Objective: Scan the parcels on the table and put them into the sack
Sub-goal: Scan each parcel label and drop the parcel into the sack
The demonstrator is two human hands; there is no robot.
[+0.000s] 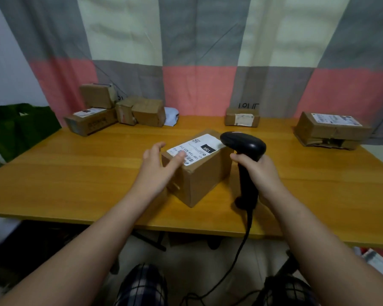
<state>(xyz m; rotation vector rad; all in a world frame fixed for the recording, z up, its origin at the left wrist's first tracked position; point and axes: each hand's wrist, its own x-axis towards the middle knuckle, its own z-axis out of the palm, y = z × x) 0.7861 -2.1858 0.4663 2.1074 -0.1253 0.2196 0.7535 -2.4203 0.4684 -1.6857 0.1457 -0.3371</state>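
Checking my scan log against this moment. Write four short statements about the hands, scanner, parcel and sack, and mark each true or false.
1. The right hand grips the black scanner. True.
2. The left hand lifts the middle parcel off the table. False: the parcel sits on the table; the hand only touches its top.
3. That parcel's label faces up. True.
4. The green sack lies at the table's right end. False: it is past the left edge.

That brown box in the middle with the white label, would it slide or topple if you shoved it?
Probably slide: the box sits flat and squat on the smooth wooden table. It would likely stay stiff when lifted, since its cardboard edges look square. Its weight cannot be told.
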